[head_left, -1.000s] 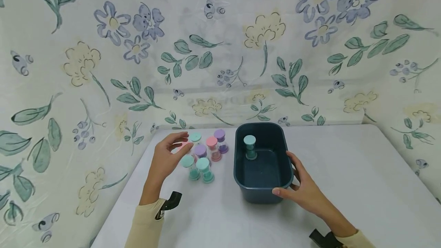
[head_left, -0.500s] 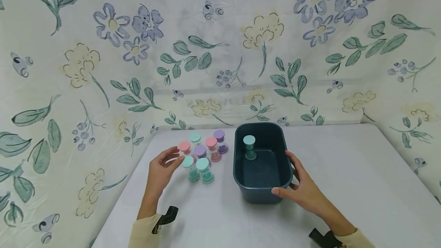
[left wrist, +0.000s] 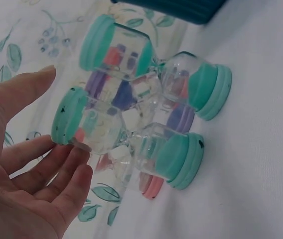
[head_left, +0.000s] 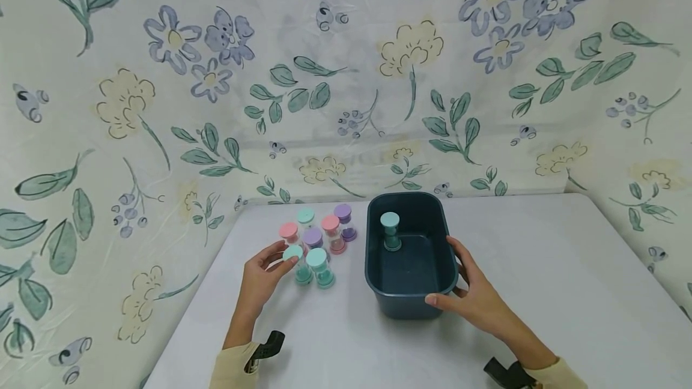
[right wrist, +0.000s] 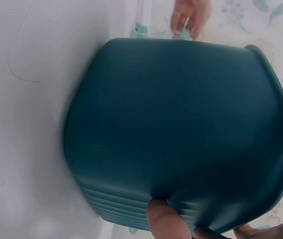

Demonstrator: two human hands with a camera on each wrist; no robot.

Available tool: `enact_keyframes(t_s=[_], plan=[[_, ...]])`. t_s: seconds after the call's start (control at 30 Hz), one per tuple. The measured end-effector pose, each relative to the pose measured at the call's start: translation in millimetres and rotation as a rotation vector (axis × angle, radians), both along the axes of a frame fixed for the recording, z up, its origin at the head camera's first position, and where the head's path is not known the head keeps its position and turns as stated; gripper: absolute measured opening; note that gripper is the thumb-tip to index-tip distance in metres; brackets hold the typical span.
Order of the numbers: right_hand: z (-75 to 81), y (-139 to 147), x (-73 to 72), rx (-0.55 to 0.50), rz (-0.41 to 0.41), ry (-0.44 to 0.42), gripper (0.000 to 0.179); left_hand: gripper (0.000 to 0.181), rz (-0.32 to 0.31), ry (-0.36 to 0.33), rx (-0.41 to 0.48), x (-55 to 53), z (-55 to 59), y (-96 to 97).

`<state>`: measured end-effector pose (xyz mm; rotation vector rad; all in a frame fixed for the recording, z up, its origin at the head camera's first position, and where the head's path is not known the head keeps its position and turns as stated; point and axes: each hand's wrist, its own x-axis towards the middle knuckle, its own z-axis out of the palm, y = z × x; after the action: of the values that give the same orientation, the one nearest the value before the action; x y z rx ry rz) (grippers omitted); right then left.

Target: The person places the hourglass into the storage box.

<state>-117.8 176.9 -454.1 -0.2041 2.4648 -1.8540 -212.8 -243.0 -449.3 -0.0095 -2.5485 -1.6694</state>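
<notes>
My left hand is around the cap of a teal sand timer at the near left of a group. In the left wrist view its fingers lie by the cap, while the thumb stands apart from it. Right beside that one stands a second teal sand timer. My right hand holds a dark teal plastic bin by its near right corner, thumb on the front and fingers along the right side. One teal-capped sand timer stands upright inside the bin near its left wall.
Behind the near timers stand pink sand timers, purple sand timers and another teal sand timer. All rest on a white table. A flower-patterned sheet hangs behind and at the sides.
My left hand first drew back from over the pink timer toward me, then moved right to the near teal timer's cap. The right hand and bin have stayed in place.
</notes>
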Motion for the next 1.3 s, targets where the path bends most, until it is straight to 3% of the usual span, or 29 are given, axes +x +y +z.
enact_keyframes(t_s=[0.53, 0.77, 0.93, 1.07, 1.3], plan=[[-0.5, 0.0, 1.5, -0.015, 0.002, 0.004, 0.108, 0.057, 0.004, -0.046, -0.043, 0.5, -5.0, 0.5], [-0.3, 0.5, 0.9, -0.002, 0.005, 0.007, 0.109, 0.054, 0.045, 0.002, -0.100, -0.5, -6.0, 1.1], [0.6, 0.3, 1.5, -0.010, 0.021, 0.002, 0.109, 0.051, 0.061, 0.039, -0.086, 0.8, -4.4, -2.6], [-0.3, 0.4, 1.0, -0.010, 0.017, 0.003, 0.109, 0.048, 0.082, 0.092, -0.046, -0.4, 2.0, -6.1], [-2.7, 0.0, 0.4, -0.008, 0.003, -0.001, 0.107, 0.047, 0.115, 0.170, -0.006, -0.7, 28.0, -3.4]])
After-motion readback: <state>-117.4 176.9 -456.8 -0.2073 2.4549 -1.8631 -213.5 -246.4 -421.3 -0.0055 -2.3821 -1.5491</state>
